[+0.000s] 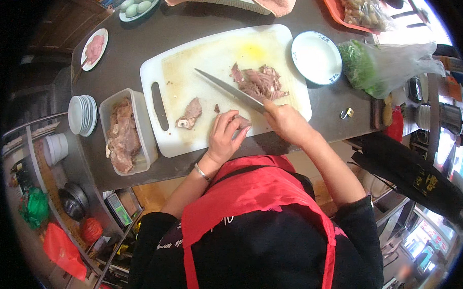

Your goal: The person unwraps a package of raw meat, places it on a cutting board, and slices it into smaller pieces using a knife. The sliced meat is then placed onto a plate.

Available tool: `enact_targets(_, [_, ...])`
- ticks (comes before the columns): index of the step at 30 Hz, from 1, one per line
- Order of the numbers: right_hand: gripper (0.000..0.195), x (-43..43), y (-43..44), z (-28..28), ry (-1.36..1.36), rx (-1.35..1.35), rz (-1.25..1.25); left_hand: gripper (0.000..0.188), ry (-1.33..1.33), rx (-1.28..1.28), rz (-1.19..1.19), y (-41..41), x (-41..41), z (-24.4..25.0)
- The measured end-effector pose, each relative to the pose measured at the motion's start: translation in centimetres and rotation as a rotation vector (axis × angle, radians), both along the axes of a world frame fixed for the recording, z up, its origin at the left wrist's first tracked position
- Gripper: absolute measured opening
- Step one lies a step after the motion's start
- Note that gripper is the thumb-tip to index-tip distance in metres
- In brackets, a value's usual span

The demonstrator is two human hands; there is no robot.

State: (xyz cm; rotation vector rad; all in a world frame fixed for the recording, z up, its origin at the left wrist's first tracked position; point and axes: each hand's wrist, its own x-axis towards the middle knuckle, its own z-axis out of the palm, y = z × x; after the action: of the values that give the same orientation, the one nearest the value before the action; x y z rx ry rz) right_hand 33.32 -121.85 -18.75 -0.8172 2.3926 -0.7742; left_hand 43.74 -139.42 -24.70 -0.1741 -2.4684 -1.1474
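Observation:
My right hand (288,121) is closed around the handle of a kitchen knife (229,89), whose long blade points up and left across the white cutting board (183,66). Under the curled fingers of my left hand (225,135) is a piece of cooked meat (244,122), held against the board near its front edge. Beyond the blade lies a heap of sliced meat (262,82). A separate chunk of meat (191,114), with a pale bony end, rests left of my left hand. A tiny meat scrap (217,108) sits just above my fingers.
A plastic container (149,147) of large meat pieces stands left of the board, beside stacked small plates (77,116). A white bowl (316,57) touches the board's right side. Bagged greens (360,65) lie further right. A plate of raw meat (94,50) is at the far left.

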Motion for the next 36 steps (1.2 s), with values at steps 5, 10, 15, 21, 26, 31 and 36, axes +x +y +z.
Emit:
enact_targets(5, [0.015, -0.1, 3.7, 4.5, 0.071, 0.088, -0.101, 0.024, -0.100, -0.085, 0.116, -1.7, -0.7, 0.7])
enact_targets(10, [0.017, 1.1, 6.8, 3.2, 0.344, 0.496, -0.214, 0.066, -0.010, -0.263, 0.233, -1.7, -2.0, 3.4])
enact_targets(15, [0.019, 4.6, 6.3, 2.0, 0.299, 0.440, -0.242, 0.123, -0.211, -0.280, 0.067, 2.1, -4.8, 1.3])
enact_targets(21, [0.017, 7.9, 9.7, -0.2, -0.412, -0.199, -0.740, 0.117, -0.110, -0.287, -0.071, 1.2, -10.5, -0.2])
enact_targets(26, [0.025, 10.0, 7.7, -2.3, -0.846, -0.497, -0.901, 0.088, -0.059, -0.280, -0.182, 2.2, -10.0, 0.1])
enact_targets(31, [0.021, 9.9, 1.2, -2.7, -0.972, -0.628, -0.865, 0.045, -0.046, -0.066, 0.035, 3.9, -8.4, -0.8])
enact_targets(36, [0.019, 9.1, 0.6, -1.9, -0.954, -0.693, -0.826, 0.025, 0.075, 0.114, 0.182, 4.8, -8.8, 0.4])
